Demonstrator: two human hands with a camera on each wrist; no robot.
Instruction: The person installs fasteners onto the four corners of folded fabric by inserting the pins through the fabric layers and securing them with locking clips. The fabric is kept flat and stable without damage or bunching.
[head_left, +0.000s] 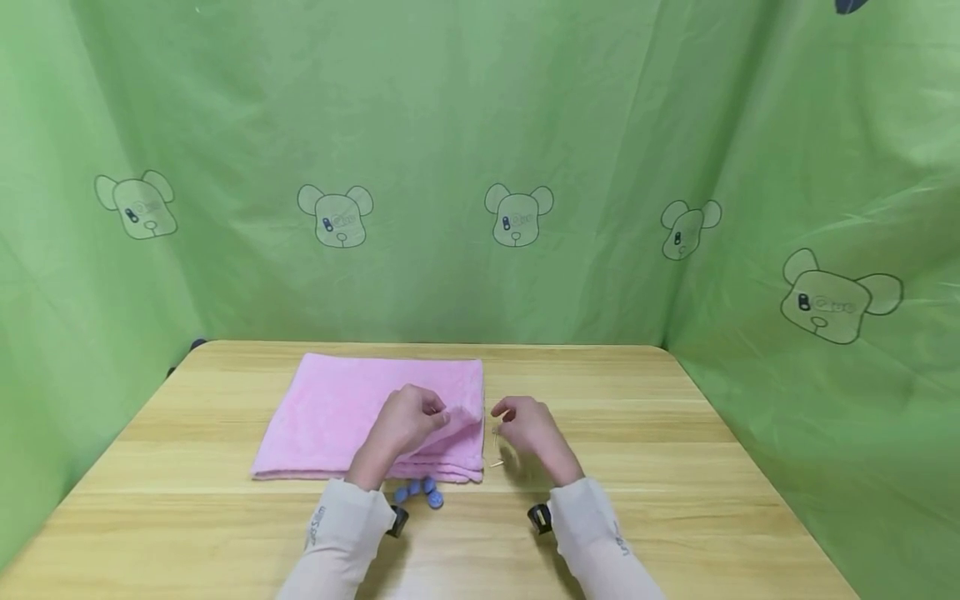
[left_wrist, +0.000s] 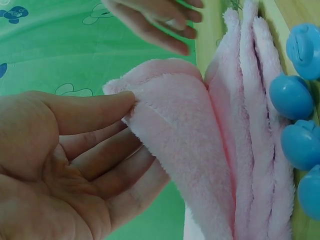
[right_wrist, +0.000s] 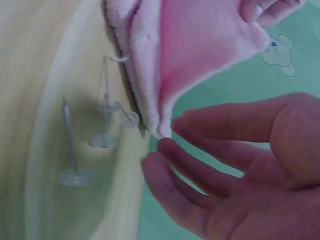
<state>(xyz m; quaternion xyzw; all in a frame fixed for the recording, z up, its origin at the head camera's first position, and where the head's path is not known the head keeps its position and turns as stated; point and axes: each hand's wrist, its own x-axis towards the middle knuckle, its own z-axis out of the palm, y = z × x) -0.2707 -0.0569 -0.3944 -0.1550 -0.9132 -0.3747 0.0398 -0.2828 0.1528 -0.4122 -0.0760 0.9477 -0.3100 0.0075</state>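
Observation:
A folded pink plush blanket lies on the table. My left hand pinches its near right corner between thumb and fingers and holds the top layer lifted, the lower folds staying down, as the left wrist view shows. Just off the blanket's right edge is my right hand, its fingers loosely bent with nothing between them. Several pins with clear round heads stand or lie on the table beside that edge, close to the right fingertips. Several blue rounded plastic caps sit along the blanket's near edge.
The light wood table has rounded far corners. Green curtains printed with bear heads hang behind it and at both sides. Each wrist carries a dark strapped device beside a pale sleeve.

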